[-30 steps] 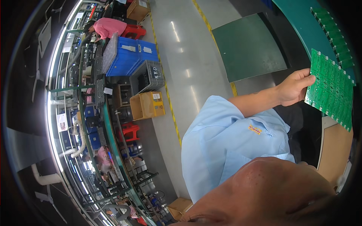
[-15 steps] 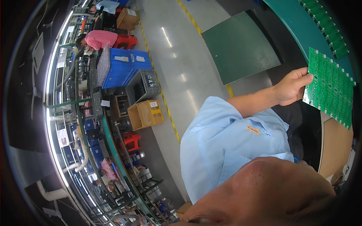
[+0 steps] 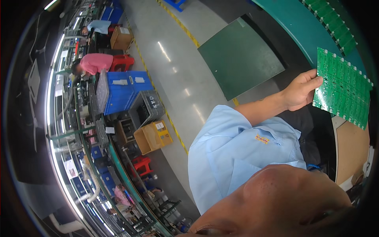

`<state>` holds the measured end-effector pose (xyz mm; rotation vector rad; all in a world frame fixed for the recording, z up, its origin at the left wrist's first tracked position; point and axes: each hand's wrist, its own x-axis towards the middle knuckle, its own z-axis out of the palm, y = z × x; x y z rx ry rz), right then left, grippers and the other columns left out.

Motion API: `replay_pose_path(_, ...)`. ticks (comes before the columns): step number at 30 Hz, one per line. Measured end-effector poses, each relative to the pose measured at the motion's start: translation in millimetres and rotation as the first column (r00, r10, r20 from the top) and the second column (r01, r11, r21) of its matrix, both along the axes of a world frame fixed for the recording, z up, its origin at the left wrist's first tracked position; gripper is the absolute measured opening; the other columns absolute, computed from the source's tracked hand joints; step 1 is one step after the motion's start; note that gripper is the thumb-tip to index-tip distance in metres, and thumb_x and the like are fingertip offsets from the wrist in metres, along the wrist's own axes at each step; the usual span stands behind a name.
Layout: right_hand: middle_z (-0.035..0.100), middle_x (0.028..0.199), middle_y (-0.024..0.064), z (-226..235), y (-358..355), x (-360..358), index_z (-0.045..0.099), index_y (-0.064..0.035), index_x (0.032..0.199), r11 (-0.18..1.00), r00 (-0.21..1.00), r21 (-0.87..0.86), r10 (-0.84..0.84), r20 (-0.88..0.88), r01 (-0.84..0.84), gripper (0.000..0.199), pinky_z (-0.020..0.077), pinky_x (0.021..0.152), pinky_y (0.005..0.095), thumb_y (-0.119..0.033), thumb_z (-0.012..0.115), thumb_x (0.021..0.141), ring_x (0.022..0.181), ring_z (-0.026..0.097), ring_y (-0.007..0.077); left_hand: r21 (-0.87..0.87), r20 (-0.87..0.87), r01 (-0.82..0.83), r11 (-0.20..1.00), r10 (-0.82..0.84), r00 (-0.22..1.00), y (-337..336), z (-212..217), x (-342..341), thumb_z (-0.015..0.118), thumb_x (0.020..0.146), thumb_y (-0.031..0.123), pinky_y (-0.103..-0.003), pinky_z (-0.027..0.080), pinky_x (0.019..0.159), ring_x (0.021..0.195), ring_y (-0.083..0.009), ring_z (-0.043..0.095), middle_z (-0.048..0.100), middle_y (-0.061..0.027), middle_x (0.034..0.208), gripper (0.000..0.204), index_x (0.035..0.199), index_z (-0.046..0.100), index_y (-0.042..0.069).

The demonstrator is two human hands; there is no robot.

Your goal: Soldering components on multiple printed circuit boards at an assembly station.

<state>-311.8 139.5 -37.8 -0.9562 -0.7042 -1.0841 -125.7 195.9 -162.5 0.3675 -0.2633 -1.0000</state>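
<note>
My left hand (image 3: 302, 91) is closed on the left edge of a green circuit board panel (image 3: 343, 90), thumb on its near face. The panel is held up and tilted, with rows of small parts and white connectors along its edges. Beyond it, a row of similar green circuit boards (image 3: 331, 24) lies on a green work surface (image 3: 290, 23). The left forearm comes out of a light blue short sleeve (image 3: 221, 126). No right hand can be made out.
A dark green square top (image 3: 242, 59) stands left of the work surface. A tan panel (image 3: 351, 144) is below the circuit board. Across the aisle are blue crates (image 3: 122, 93), a grey crate (image 3: 148, 108), a carton (image 3: 152, 137), a red stool (image 3: 140, 166) and a seated person in pink (image 3: 94, 63).
The whole view has swung, so the aisle and crates appear lower and further left. My left hand keeps its hold on the circuit board panel, which sits slightly further left in the picture.
</note>
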Motion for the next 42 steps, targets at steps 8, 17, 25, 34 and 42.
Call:
replay_pose_path(8,0.054,0.097,-0.0028,-48.5,-55.0,-82.8,0.067,-0.0325,0.115,0.863,0.711,-0.096,-0.468,-0.526,0.497,0.033,0.0332,0.066,0.0276,-0.013,0.074,0.090,0.076,0.040,0.0131,0.024,0.073,0.115,0.993,-0.116,0.991,-20.5,-2.1,16.6,0.049,0.108,0.012,-0.037,0.055,0.096,0.108,-0.0203,0.068,0.066,-0.0127,0.128,0.029,0.135,0.055,0.005)
replay_pose_path(17,0.063,0.121,0.0191,-104.5,-41.2,-126.4,0.053,-0.0011,0.133,0.170,-0.003,-0.288,-0.857,-0.516,0.943,0.046,0.0526,0.079,0.0267,0.010,0.066,0.090,0.089,0.061,0.0192,0.189,0.197,0.287,0.939,-0.323,0.926,-54.0,10.2,9.2,0.044,0.111,0.018,-0.037,0.055,0.094,0.112,-0.0229,0.067,0.062,-0.0145,0.138,0.038,0.146,0.047,0.004)
replay_pose_path(25,0.068,0.112,0.0108,-123.2,-47.5,-171.6,0.059,0.0004,0.131,0.136,-0.068,-0.191,-0.616,-0.784,0.972,0.034,0.0502,0.084,0.0219,0.000,0.066,0.098,0.094,0.062,0.0138,0.149,0.173,0.485,0.861,-0.506,0.845,-70.4,-15.3,-7.1,0.043,0.111,0.022,-0.043,0.056,0.098,0.112,-0.0277,0.070,0.065,-0.0147,0.136,0.041,0.147,0.047,0.004)
replay_pose_path(34,0.072,0.095,0.0057,-134.0,-103.4,-177.5,0.071,-0.0034,0.119,0.310,0.006,-0.187,-0.528,-0.849,0.932,0.023,0.0474,0.070,0.0202,-0.011,0.071,0.097,0.079,0.061,0.0095,0.209,0.201,0.422,0.882,-0.461,0.864,-67.3,-22.4,-16.5,0.043,0.111,0.023,-0.045,0.054,0.103,0.121,-0.0283,0.066,0.061,-0.0155,0.142,0.042,0.148,0.047,0.005)
replay_pose_path(42,0.069,0.097,0.0053,-117.8,-154.3,-139.5,0.067,-0.0004,0.124,0.524,0.238,0.005,-0.379,-0.895,0.852,0.026,0.0464,0.073,0.0216,-0.009,0.065,0.100,0.082,0.059,0.0108,0.224,0.207,0.448,0.866,-0.491,0.846,-64.9,-19.8,-17.6,0.042,0.111,0.024,-0.048,0.051,0.108,0.126,-0.0305,0.064,0.059,-0.0156,0.145,0.044,0.150,0.045,0.005)
